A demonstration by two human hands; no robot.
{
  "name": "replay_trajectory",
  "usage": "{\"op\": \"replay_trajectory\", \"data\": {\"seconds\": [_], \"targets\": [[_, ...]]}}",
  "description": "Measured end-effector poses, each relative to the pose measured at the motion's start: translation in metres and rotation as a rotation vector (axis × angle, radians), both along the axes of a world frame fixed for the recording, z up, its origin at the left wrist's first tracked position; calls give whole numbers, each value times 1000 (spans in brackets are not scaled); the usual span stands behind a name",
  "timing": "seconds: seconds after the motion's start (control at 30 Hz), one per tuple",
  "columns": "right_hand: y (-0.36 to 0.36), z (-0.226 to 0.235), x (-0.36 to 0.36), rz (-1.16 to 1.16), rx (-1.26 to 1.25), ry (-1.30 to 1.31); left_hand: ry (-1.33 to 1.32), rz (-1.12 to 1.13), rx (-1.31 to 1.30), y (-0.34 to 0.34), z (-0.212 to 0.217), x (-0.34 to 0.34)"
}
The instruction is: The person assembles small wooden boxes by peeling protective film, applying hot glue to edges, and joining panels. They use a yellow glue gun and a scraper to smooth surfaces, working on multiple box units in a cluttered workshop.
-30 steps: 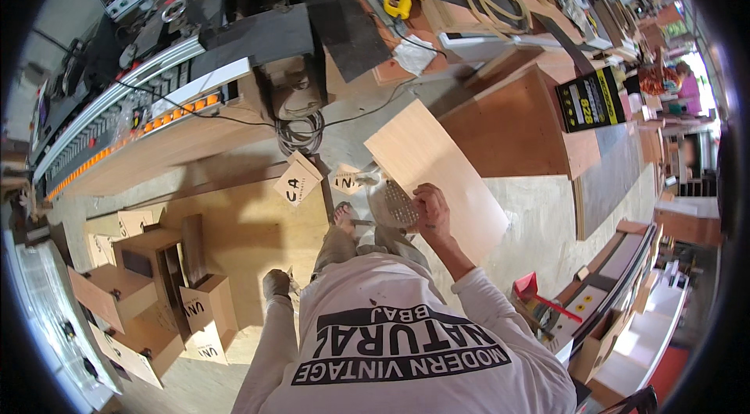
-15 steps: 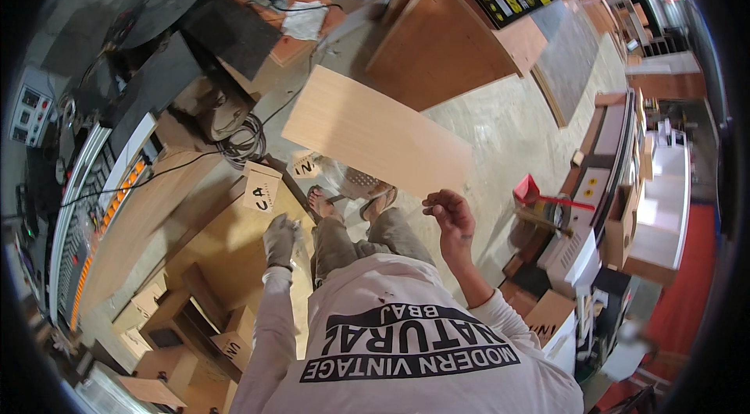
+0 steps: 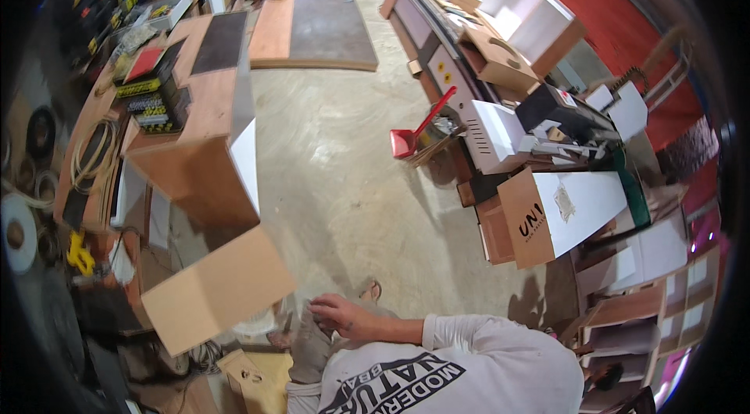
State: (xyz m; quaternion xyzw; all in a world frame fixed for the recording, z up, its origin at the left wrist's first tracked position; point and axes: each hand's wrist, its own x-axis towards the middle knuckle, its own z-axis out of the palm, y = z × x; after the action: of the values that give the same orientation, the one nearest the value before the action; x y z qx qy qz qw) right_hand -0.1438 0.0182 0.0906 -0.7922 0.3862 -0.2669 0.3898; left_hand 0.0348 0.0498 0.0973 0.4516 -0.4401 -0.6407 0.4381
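Note:
A pale wooden board (image 3: 215,289), long and rectangular, extends ahead and to the left, above my feet. What holds it up is hidden. Just right of its near corner is my bare right hand (image 3: 337,315), fingers pointing left and loosely apart, with nothing visible in it. My left hand (image 3: 308,355), in a grey glove, appears low in front of my trousers. Its fingers blend with the cloth, so I cannot make out their pose or anything in them. A labelled cardboard piece (image 3: 248,376) lies on the yellowish panel (image 3: 272,390) beside it.
A wooden cabinet (image 3: 195,172) on the left carries a black-and-yellow can (image 3: 156,105). A yellow power tool (image 3: 80,254) lies near it. To the right are a red dustpan (image 3: 404,144), a labelled box (image 3: 527,219) and white cabinet parts. Large panels (image 3: 332,19) lie on the concrete floor (image 3: 328,180).
My view has swung to the right, shifting the board and cabinet to the left of the picture. My right hand's fingers have gone from curled to straighter. The gloved hand shows less clearly now.

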Motion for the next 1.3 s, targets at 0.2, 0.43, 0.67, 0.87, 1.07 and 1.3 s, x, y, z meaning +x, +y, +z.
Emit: {"op": "replay_trajectory", "data": {"seconds": [0.2, 0.43, 0.67, 0.87, 1.07, 1.3], "targets": [[-51, -14, -184, -735, 165, -100, -136, 46, 211, -51, 15, -143], [-116, 18, -309, -945, 884, -1517, -120, -299, 121, -102, 25, -279], [-140, 14, -277, -886, 936, -1418, -6, -124, -198, -171, -8, -354], [-212, 4, -304, -721, 1069, -1053, -402, -61, -497, -282, -66, -355], [-335, 5, -342, -647, 1019, -896, -172, 77, -202, -437, -24, -372], [-452, -8, -324, -1104, 729, -1280, -37, -428, -57, -556, 15, -391]]}}
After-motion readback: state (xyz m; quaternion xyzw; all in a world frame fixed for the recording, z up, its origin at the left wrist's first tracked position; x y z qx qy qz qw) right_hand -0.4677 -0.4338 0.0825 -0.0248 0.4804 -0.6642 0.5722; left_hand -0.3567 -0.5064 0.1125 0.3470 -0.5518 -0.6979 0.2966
